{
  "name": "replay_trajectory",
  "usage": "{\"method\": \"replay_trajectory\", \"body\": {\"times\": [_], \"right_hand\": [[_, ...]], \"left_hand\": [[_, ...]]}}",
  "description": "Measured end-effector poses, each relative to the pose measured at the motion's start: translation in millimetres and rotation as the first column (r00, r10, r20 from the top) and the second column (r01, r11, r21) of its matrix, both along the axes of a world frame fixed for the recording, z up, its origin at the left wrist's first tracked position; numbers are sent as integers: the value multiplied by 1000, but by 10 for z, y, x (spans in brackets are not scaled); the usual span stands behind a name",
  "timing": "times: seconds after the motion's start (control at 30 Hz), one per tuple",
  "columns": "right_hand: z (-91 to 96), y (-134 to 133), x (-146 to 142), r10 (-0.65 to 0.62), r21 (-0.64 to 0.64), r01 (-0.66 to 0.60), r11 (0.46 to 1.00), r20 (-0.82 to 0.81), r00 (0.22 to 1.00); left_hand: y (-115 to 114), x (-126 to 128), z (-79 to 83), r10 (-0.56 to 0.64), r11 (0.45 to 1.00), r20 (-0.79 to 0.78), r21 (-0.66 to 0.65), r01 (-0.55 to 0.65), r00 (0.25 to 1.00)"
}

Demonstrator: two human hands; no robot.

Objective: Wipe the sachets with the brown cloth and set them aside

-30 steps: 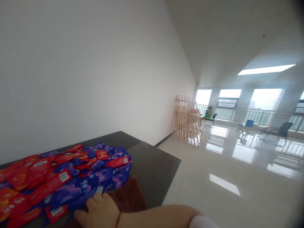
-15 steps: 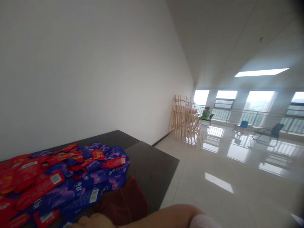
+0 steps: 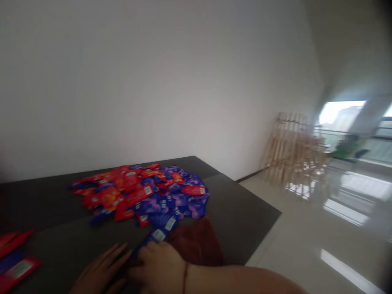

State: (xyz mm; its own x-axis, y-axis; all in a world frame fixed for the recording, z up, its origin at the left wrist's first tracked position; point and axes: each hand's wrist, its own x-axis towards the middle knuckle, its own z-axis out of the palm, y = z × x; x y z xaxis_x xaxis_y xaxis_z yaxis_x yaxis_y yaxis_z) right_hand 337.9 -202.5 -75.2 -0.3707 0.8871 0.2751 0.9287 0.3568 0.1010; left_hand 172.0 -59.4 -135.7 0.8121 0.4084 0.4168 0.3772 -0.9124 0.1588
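Low in the view, my left hand (image 3: 102, 271) is over the dark table with its fingers stretched and apart. Close to its right is my right hand (image 3: 161, 265), a red string at its wrist. Its fingers are curled; blur hides what is in them. A blue packet (image 3: 158, 235) with a white label lies against its knuckles, partly covered. Just beyond that is a pile of red packets (image 3: 130, 179) and blue-purple packets (image 3: 180, 199). A folded reddish-brown cloth (image 3: 200, 241) rests beside my right forearm.
The dark table (image 3: 245, 212) stands against a white wall (image 3: 171, 90). More red and blue packets (image 3: 20, 267) lie at its near left. Wooden easels (image 3: 290, 151) lean by the wall on the right, and a person in green (image 3: 346, 147) sits past them.
The view has swung left, so the pile and easels appear farther right. My left hand has come into view beside my right hand, and the separate packets at the left now show.
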Motion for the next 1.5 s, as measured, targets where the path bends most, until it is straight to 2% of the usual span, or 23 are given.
{"method": "replay_trajectory", "body": {"times": [0.07,0.17,0.23,0.3,0.43,0.53,0.6,0.7,0.8,0.87,0.97,1.07,1.17,1.33,1.43,1.5], "right_hand": [[134,-188,219,-25,-63,23,998,-29,999],[197,-241,448,-188,-80,180,980,-98,977],[182,-183,418,-273,-81,265,961,-112,956],[148,-110,254,-280,-94,271,958,-104,954],[84,-47,-115,-165,-144,155,977,-55,985],[92,-55,-81,-128,-148,116,982,-74,989],[120,-40,105,-181,-138,167,976,-94,979],[160,41,416,-348,-115,338,934,-80,934],[165,134,499,-439,-125,428,895,-74,895],[148,153,383,-397,-135,383,914,-93,913],[117,88,110,-218,-168,192,967,-156,963],[97,-58,-7,-95,-205,43,978,-250,964],[66,-225,162,-116,-214,46,976,-329,937],[-37,-370,736,-288,-177,243,954,-307,907],[-83,-354,982,-380,-149,351,925,-300,875],[-113,-329,1072,-386,-128,365,922,-314,867]], "left_hand": [[-101,-156,78,1,998,-130,-65,-10,991],[-271,-139,295,19,987,-229,-154,-56,973],[-354,-74,435,4,977,-271,-205,-61,963],[-407,-39,525,-5,969,-285,-238,-65,958],[-444,-54,548,-17,966,-263,-252,-52,965],[-444,-70,533,-24,964,-255,-261,-45,967],[-440,-67,538,-27,958,-256,-281,-48,966],[-428,-53,558,-35,947,-275,-317,-56,961],[-409,-50,562,-50,940,-282,-338,-51,958],[-396,-57,553,-58,940,-268,-338,-38,962],[-384,-73,536,-63,941,-249,-337,-25,966],[-382,-87,517,-50,938,-246,-344,-39,968],[-373,-106,489,-36,934,-231,-354,-50,972],[-374,-97,510,-6,927,-215,-368,-75,977],[-488,52,602,24,928,-213,-360,-101,977],[-610,236,648,-9,936,-190,-346,-59,982]]}}
